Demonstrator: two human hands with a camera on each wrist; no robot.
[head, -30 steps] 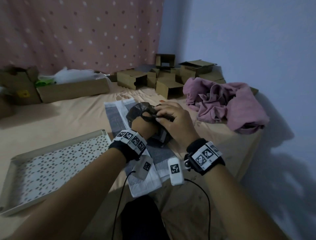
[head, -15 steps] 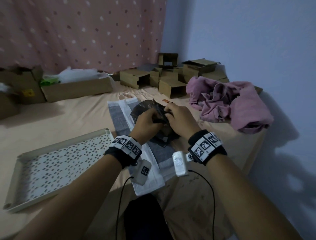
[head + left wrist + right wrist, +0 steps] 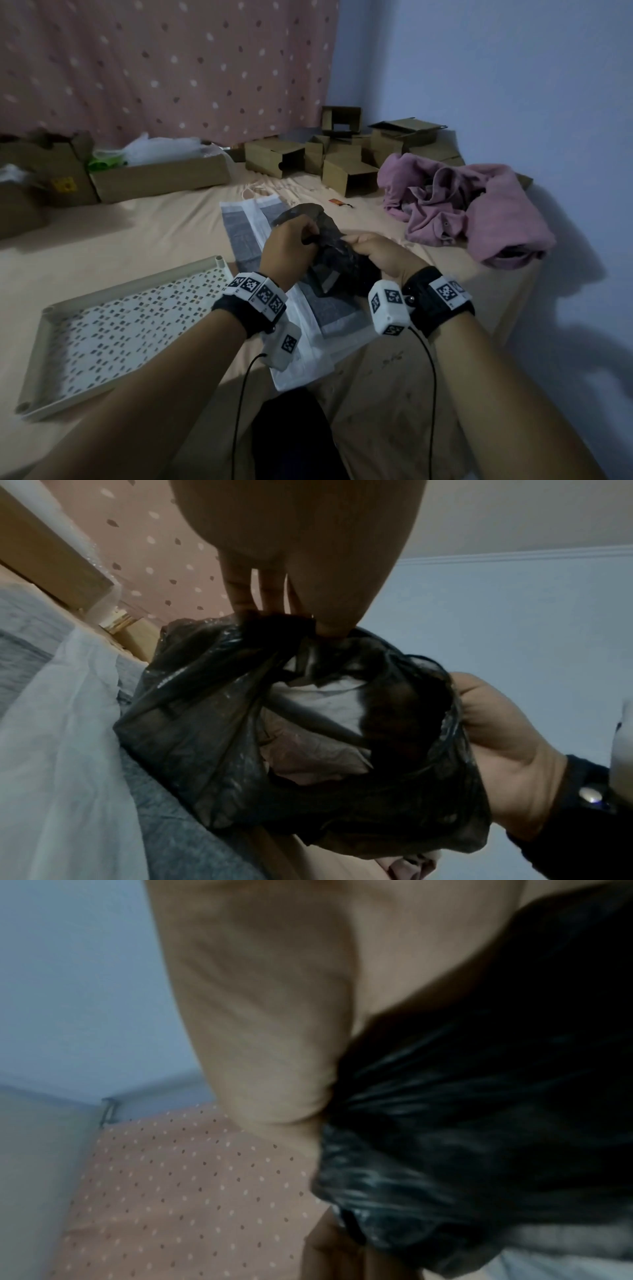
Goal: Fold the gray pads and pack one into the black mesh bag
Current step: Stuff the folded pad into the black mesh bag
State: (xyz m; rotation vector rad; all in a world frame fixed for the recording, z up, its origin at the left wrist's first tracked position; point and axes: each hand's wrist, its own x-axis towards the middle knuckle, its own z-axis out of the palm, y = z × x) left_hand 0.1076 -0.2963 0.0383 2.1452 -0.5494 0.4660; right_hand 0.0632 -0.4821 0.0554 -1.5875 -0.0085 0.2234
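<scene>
Both hands hold the black mesh bag (image 3: 334, 240) just above the bed. My left hand (image 3: 306, 236) pinches its rim from the left, and my right hand (image 3: 358, 243) grips the rim on the right. In the left wrist view the left hand (image 3: 301, 623) pinches the top of the bag (image 3: 205, 723). The right hand (image 3: 486, 723) clutches the bag's far side. A folded pad (image 3: 322, 707), white and gray, shows inside the open mouth. Gray pads (image 3: 245, 233) with white borders lie flat under the hands. The right wrist view is blurred: palm (image 3: 267, 1015) against bag (image 3: 479, 1096).
A beige perforated tray (image 3: 48, 329) lies at the left on the bed. Cardboard boxes (image 3: 346, 174) line the back, and a longer box (image 3: 161, 178) holds plastic. Crumpled pink cloth (image 3: 479, 209) lies at the right. The bed's edge and a blue wall (image 3: 548, 102) are close beyond it.
My right hand has slid from on top of the bag to its right rim. The left hand now pinches the left rim, and the bag's mouth is held between them.
</scene>
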